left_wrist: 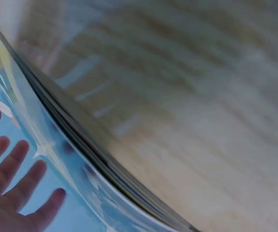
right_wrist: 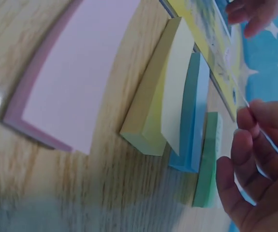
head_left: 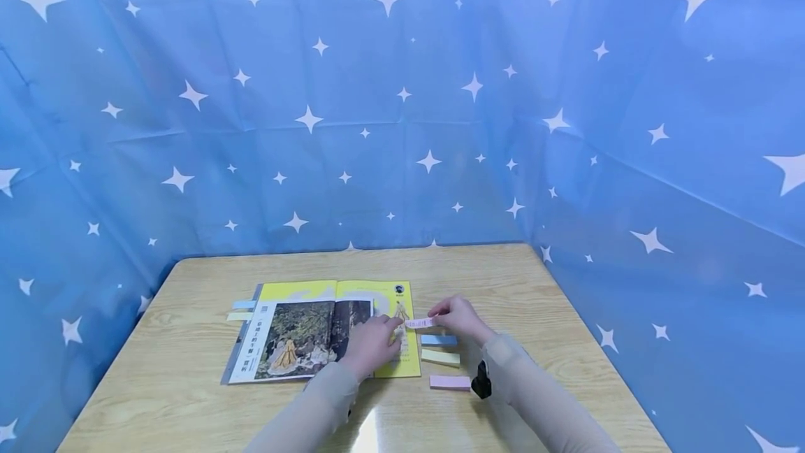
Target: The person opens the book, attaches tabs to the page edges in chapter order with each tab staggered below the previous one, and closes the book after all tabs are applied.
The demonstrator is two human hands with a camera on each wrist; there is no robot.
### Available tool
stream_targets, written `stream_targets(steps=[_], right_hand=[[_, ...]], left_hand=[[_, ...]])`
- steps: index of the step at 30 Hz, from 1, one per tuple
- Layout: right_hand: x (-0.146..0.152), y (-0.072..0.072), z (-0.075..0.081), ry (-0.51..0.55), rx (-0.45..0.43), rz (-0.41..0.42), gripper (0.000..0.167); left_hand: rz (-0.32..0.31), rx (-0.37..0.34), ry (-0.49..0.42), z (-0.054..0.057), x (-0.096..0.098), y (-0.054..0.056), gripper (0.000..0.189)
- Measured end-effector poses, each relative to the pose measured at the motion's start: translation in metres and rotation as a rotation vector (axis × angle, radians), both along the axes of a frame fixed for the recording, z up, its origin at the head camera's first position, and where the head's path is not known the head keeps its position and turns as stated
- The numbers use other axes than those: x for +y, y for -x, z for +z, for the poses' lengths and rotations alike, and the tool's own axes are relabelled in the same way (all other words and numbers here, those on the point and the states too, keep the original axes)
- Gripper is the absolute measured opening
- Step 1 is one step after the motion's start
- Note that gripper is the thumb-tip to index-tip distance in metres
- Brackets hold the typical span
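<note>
An open magazine (head_left: 270, 369) lies on the table, showing a painting and yellow page areas. My left hand (head_left: 371, 344) is over its right page, fingers spread loosely and holding nothing in the left wrist view. At the magazine's right edge, my right hand (head_left: 462, 317) pinches one end of a pale sticky note (head_left: 420, 323) with small marks on it. The strip's other end reaches the yellow page, close to my left fingertips. In the right wrist view the note appears nearly edge-on between thumb and fingers.
Right of the magazine lie sticky-note pads: pink (head_left: 449, 383), yellow (head_left: 441, 357), blue (head_left: 439, 340) and green (right_wrist: 207, 159). Blue and yellow tabs (head_left: 241, 316) stick out from the magazine's left edge. A starry blue curtain (head_left: 377, 159) hangs behind the wooden table (head_left: 157, 369).
</note>
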State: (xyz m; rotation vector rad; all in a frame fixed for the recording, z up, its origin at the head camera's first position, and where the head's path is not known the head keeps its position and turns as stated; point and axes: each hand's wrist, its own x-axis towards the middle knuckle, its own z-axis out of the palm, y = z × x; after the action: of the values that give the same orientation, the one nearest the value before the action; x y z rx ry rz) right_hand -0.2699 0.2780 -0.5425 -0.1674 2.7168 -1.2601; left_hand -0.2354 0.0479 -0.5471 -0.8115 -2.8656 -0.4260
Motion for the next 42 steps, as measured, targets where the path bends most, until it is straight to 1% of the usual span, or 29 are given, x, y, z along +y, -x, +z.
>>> stream_targets(steps=[1, 3, 8, 12, 16, 21, 24, 28, 35, 40, 42], right_hand=[[0.000, -0.001, 0.000, 0.002, -0.009, 0.004, 0.014], [0.000, -0.002, 0.000, 0.002, -0.028, 0.014, 0.015], [0.001, -0.005, -0.001, -0.015, -0.064, 0.017, 0.015], [-0.001, -0.006, -0.001, -0.019, -0.074, 0.016, 0.014], [-0.001, -0.005, -0.001, -0.025, -0.083, 0.013, 0.013], [0.000, -0.003, -0.002, -0.053, -0.065, 0.019, 0.013], [-0.001, -0.002, -0.003, -0.053, -0.066, 0.021, 0.013], [-0.003, 0.001, -0.004, -0.044, -0.077, 0.021, 0.013], [-0.007, 0.002, -0.003, -0.036, -0.085, 0.020, 0.014], [-0.006, 0.002, -0.004, -0.035, -0.073, 0.028, 0.015], [-0.006, 0.003, -0.005, -0.036, -0.070, 0.029, 0.015]], left_hand=[[0.003, -0.014, 0.019, -0.001, 0.001, -0.001, 0.041], [0.009, -0.064, 0.054, -0.002, 0.002, -0.003, 0.049], [0.016, -0.162, 0.087, -0.003, 0.005, -0.009, 0.060], [0.019, -0.198, 0.108, -0.004, 0.007, -0.011, 0.063], [0.021, -0.179, 0.148, -0.006, 0.008, -0.012, 0.064], [0.031, -0.149, 0.180, -0.006, 0.010, -0.011, 0.064], [0.034, -0.149, 0.193, -0.006, 0.010, -0.010, 0.065], [0.038, -0.148, 0.209, -0.009, 0.011, -0.008, 0.064], [0.048, -0.121, 0.240, -0.016, 0.010, -0.005, 0.063], [0.051, -0.103, 0.259, -0.016, 0.010, -0.006, 0.063], [0.052, -0.110, 0.262, -0.016, 0.010, -0.006, 0.063]])
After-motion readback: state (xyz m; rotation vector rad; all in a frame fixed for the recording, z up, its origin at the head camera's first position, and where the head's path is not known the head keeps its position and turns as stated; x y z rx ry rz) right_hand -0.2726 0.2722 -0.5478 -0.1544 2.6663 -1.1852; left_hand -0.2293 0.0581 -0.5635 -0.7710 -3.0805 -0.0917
